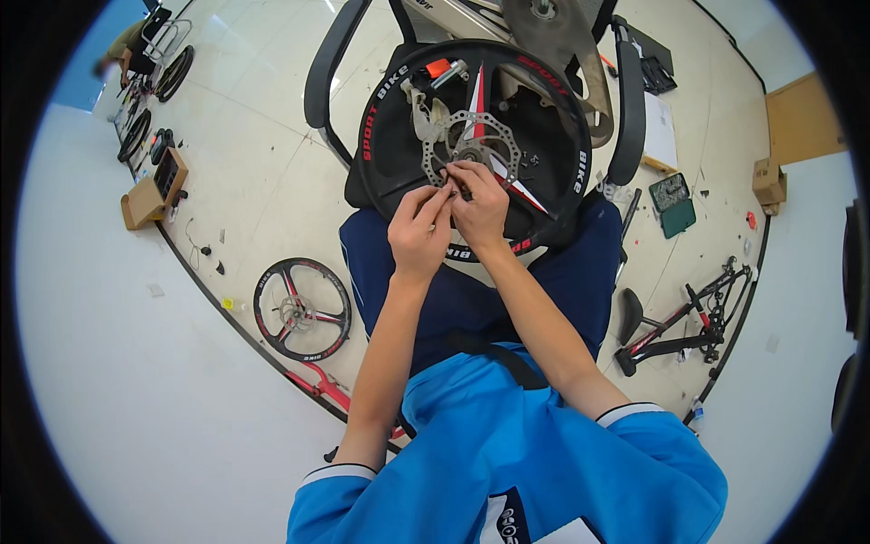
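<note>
A black bicycle wheel (581,127) with red-and-white spokes lies flat on the seat of a black armchair before me. A perforated metal brake disc (509,134) sits at its hub. My left hand (420,232) and my right hand (480,201) meet over the disc's near edge. Fingers of both are pinched together at one spot; whatever they hold is hidden or too small to name. Several small dark screws (533,161) lie right of the disc. Beyond it rest a crumpled whitish glove-like thing (430,115) and a silver cylindrical part (449,74) beside something red.
Chair armrests (627,104) flank the wheel; a pale bike frame (462,23) leans beyond it. A second wheel (338,313) stands at left, a dark bike frame (675,335) at right. A green case (676,216) and a carton (769,181) are on the floor. Another person (127,45) is far left.
</note>
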`<state>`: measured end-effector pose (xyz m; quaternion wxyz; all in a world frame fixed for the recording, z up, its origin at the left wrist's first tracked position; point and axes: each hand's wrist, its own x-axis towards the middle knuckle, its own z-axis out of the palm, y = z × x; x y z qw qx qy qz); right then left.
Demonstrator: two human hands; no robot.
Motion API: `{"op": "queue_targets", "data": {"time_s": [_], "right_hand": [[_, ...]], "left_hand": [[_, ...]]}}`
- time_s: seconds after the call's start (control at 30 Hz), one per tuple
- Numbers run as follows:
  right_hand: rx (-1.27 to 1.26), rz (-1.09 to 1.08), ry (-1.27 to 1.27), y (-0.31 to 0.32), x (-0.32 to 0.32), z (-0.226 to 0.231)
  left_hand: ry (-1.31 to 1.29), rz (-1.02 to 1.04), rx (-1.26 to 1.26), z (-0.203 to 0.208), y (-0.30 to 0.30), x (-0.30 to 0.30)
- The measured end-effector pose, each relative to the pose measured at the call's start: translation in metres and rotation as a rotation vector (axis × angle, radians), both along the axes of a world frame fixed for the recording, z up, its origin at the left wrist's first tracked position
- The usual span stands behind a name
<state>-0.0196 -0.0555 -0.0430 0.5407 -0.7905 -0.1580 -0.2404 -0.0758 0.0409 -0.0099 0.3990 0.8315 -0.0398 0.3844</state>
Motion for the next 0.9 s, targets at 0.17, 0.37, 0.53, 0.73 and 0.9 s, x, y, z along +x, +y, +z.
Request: {"op": "queue_targets", "data": {"time_s": [0.17, 0.37, 0.53, 0.73, 0.9], "right_hand": [[-0.102, -0.056, -0.151, -0.003, 0.006, 0.004], [-0.097, -0.016, -0.118, -0.007, 0.016, 0.007], [-0.132, 0.003, -0.134, -0.012, 0.015, 0.011], [-0.152, 0.036, -0.154, -0.012, 0.014, 0.010], [-0.150, -0.008, -0.153, -0.008, 0.014, 0.010]], "left_hand": [[-0.032, 0.003, 0.019, 0.004, 0.004, 0.006], [-0.005, -0.037, 0.022, 0.002, 0.006, 0.011], [0.033, -0.040, -0.002, 0.007, 0.002, 0.010], [0.023, -0.010, 0.032, 0.015, 0.002, 0.007], [0.028, -0.026, 0.002, 0.012, 0.005, 0.008]]}}
